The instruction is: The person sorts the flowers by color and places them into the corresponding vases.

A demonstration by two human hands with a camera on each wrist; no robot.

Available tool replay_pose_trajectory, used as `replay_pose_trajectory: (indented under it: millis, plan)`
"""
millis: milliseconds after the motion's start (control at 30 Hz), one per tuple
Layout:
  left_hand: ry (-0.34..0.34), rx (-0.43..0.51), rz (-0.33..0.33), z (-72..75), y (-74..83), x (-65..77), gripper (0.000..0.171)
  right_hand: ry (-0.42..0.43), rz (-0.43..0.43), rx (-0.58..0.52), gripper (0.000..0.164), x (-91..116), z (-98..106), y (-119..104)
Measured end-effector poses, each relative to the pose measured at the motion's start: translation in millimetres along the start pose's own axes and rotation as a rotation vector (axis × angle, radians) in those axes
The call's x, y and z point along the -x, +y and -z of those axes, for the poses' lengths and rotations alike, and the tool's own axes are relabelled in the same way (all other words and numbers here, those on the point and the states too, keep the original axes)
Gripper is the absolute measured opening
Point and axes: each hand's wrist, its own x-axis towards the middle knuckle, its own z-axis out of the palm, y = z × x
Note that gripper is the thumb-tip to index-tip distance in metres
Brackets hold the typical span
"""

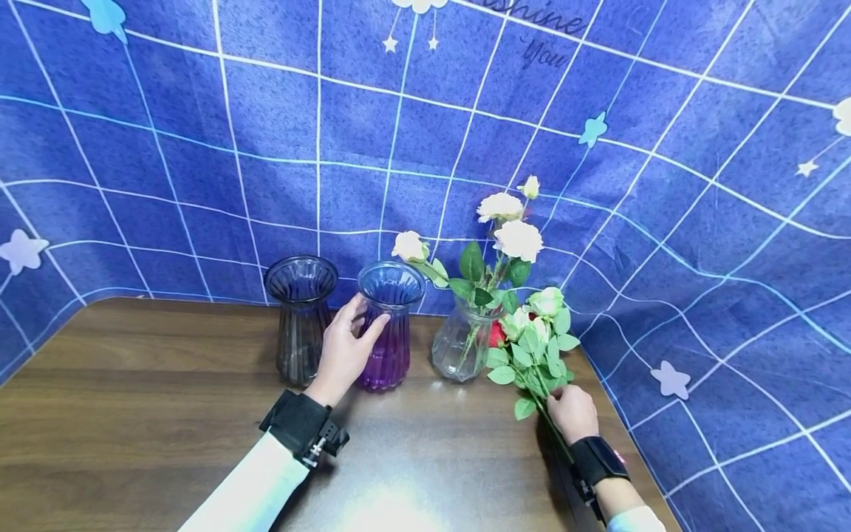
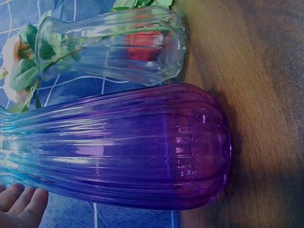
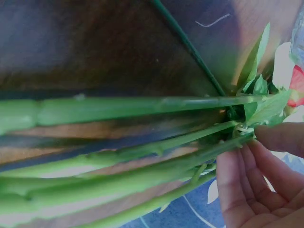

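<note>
Both hands are being used at once. With its fingers loose and spread, the left hand (image 1: 342,351) is being held at the neck of the purple vase (image 1: 385,362); whether the glass is being touched cannot be told. By the right hand (image 1: 573,414), green stems (image 3: 142,173) are being pinched between thumb and fingers, but how many cannot be told.

Behind it all, a big blue cloth (image 1: 279,118) is being used as a wall. All the glass is being held up by the brown table (image 1: 133,399). Near its far edge, three vases are being stood upright in a row, mouths up, probably so stems can go in: the grey vase (image 1: 299,340) on the left, the purple one in the middle, the clear vase (image 1: 455,355) on the right. Just right of that, the bunch (image 1: 532,358) is being laid with blooms pointing away. It is being pinched low down, maybe so the soft petals are not being squashed. White flowers (image 1: 518,240) are being propped up by the clear vase.
</note>
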Motion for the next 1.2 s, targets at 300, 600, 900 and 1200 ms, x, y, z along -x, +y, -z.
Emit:
replay_pose_trajectory:
  millis: [300, 600, 900, 1200]
  plan:
    - [0.008, 0.000, 0.003, -0.6, 0.7, 1.4, 0.058, 0.000, -0.011, 0.017, 0.032, -5, -3, -10]
    - [0.019, -0.003, 0.000, -1.1, 0.3, 2.0, 0.057, 0.008, 0.026, 0.061, 0.024, -8, -7, -10]
    - [0.013, 0.002, 0.005, -0.9, -0.6, 2.7, 0.057, 0.001, 0.009, 0.067, 0.017, -10, 1, -15]
    - [0.008, 0.004, 0.001, -0.5, -0.6, 1.1, 0.057, 0.070, 0.009, -0.005, 0.023, -7, 23, -21]
